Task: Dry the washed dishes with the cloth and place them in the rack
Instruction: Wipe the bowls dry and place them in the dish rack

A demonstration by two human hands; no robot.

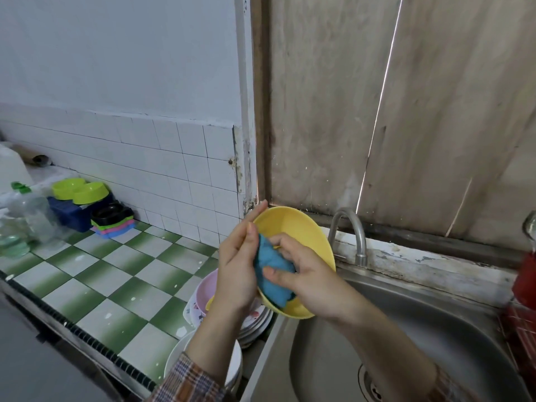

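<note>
The yellow bowl (295, 227) is held up on edge over the seam between the tiled desk (101, 285) and the steel sink (406, 329), its open side turned towards the camera. The left hand (235, 268) holds it by the left rim: the fingers lie nearly straight along the outside and the thumb comes over to the inner side, so the rim is pinched between them. The right hand (310, 282) has its fingers curled and clamped on a bunched blue cloth (272, 268), thumb on top, pressing it against the inside of the bowl. Apart from the cloth, the bowl's visible inside holds nothing.

Below the left wrist a stack of plates (255, 323) sits on the desk at the sink's edge, with a pink bowl (206, 288) lying tilted on top of it. Nearer the camera a pile of white dishes (174, 361) is partly hidden by a plaid sleeve (188, 384).

The sink basin looks bare down to its drain (374, 387), and a curved tap (348, 227) stands behind it. At the right edge part of a red wire rack (519, 329) shows; what it holds cannot be made out.

Far left on the desk, a lime-green double bowl (81, 191) rests on a dark blue box (69, 213), a black double bowl (111, 213) tops a pile of coloured ones, and a clear plastic bottle (29, 210) with a green cap stands beside them.
</note>
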